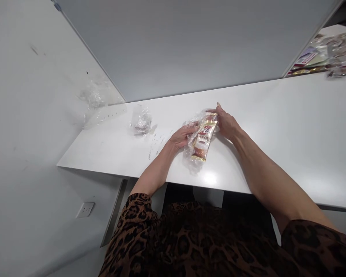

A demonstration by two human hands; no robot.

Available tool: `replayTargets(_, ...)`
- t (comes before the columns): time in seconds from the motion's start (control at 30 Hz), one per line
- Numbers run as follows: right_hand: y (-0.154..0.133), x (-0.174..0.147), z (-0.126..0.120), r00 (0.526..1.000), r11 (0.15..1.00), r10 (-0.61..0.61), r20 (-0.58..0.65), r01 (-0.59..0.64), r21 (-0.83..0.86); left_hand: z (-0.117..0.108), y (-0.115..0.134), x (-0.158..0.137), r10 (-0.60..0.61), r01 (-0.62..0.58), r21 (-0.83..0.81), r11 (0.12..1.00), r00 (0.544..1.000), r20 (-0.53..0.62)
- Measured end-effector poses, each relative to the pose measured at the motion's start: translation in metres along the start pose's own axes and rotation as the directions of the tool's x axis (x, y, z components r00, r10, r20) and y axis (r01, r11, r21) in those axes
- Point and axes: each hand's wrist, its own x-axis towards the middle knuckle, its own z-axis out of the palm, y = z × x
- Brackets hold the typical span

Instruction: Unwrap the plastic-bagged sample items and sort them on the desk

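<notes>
Over the white table, slim gold-and-brown sachets (204,140) lie at a slant between my two hands. Clear plastic wrap (193,163) surrounds them and hangs loosely below. My left hand (184,135) is closed on the wrap and the sachets from the left, its fingertips partly behind the plastic. On the other side, my right hand (225,122) touches the upper right end of the sachets, with the thumb or a finger pointing up. Its other fingers are partly hidden behind the sachets, so its grip does not show clearly.
A crumpled clear plastic bundle (142,122) lies on the white table (288,127) to the left. More clear plastic (95,96) is at the left wall. A grey panel (190,46) rises along the back edge. Several wrapped packets (314,57) lie beyond it at the far right.
</notes>
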Motion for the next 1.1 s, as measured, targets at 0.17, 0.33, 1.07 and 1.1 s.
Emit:
replayTargets(0.17,0.0,-0.004,0.003,0.989,0.997,-0.018,-0.15,0.007,-0.074,0.011,0.008,-0.003,-0.063,0.028,-0.231,0.973,0.988,-0.142)
replayTargets(0.33,-0.007,-0.019,0.015,0.799,0.809,-0.505,-0.326,0.307,-0.501,0.016,0.016,-0.004,0.082,-0.169,-0.395,0.903,0.971,-0.226)
replayTargets(1.07,-0.015,-0.045,0.046,0.948,0.943,-0.264,-0.178,0.215,-0.254,0.017,-0.003,0.003,0.308,-0.311,0.045,0.949,0.89,-0.337)
replayTargets(1.1,-0.014,-0.043,0.045,0.961,0.969,-0.208,-0.182,0.178,-0.169,0.016,-0.001,0.003,0.313,-0.318,0.05,0.947,0.874,-0.372)
